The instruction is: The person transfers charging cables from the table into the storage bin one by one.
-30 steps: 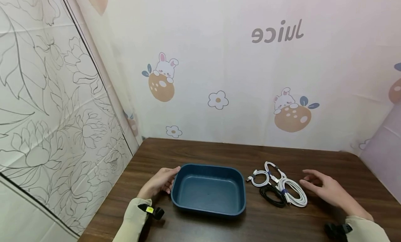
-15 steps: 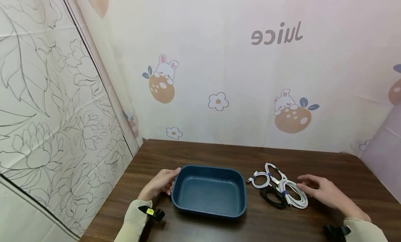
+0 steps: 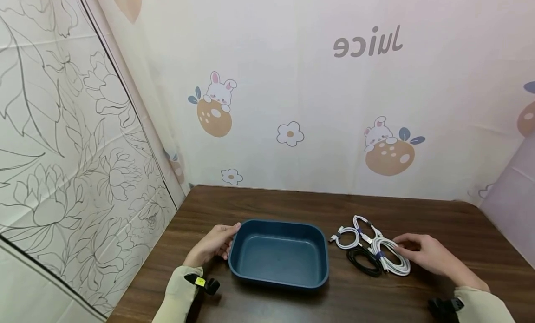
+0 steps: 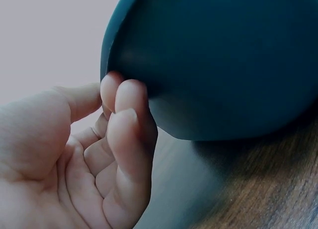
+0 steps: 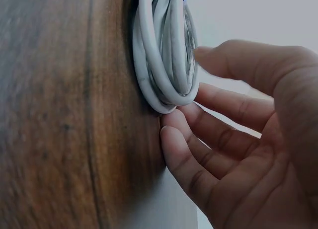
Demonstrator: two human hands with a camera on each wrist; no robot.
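A dark blue rectangular tray (image 3: 277, 260) with rounded corners sits on the table with nothing in it. My left hand (image 3: 213, 244) holds its left side, thumb on the rim and fingers curled against the outer wall, as the left wrist view (image 4: 119, 124) confirms. Right of the tray lie several coiled cables. The largest, a thick white cable (image 3: 403, 267) with a blue tie, is at my right hand (image 3: 430, 257). In the right wrist view, thumb and fingers pinch the end of this white coil (image 5: 159, 65), the lower fingertips near the tabletop.
Beside the thick coil lie a black coiled cable (image 3: 355, 263), a small white coiled cable (image 3: 347, 229) and another white cable (image 3: 362, 217), close together and partly overlapping. The brown wooden table (image 3: 267, 197) ends at a printed curtain (image 3: 259, 81) behind and at the left.
My right hand has moved left and slightly down onto the outer edge of the thick white coil. The left hand and the tray have stayed in place.
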